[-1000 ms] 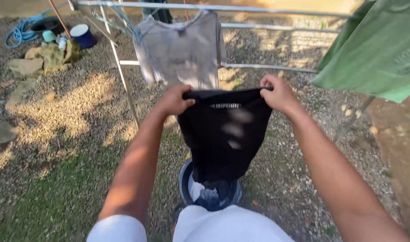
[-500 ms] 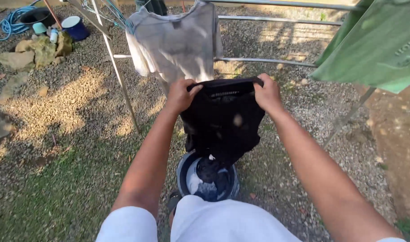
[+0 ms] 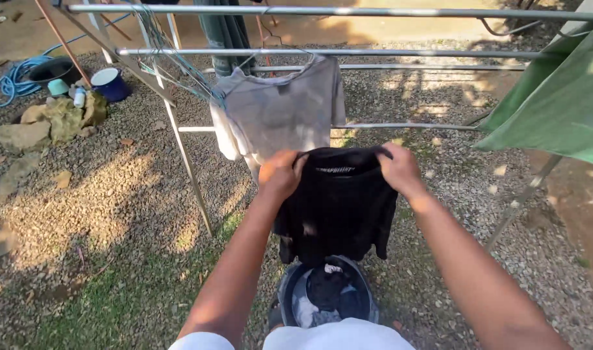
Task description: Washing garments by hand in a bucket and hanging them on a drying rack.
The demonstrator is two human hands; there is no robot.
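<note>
- Gravel ground (image 3: 115, 188) with patches of grass fills an outdoor yard in sun and shade.
- At the far left edge, a blue hose (image 3: 11, 81), rocks and a blue bucket (image 3: 108, 83) sit together.
- A metal drying rack (image 3: 322, 52) spans the top; a grey shirt (image 3: 280, 110) hangs from its rails.
- The left hand (image 3: 280, 174) is closed on the top left edge of a black garment (image 3: 338, 207), held up just in front of the grey shirt.
- The right hand (image 3: 400, 170) grips its top right edge.
- Directly below, a laundry bucket (image 3: 325, 301) holds more clothes.
- A green cloth (image 3: 556, 110) hangs at the right edge.
</note>
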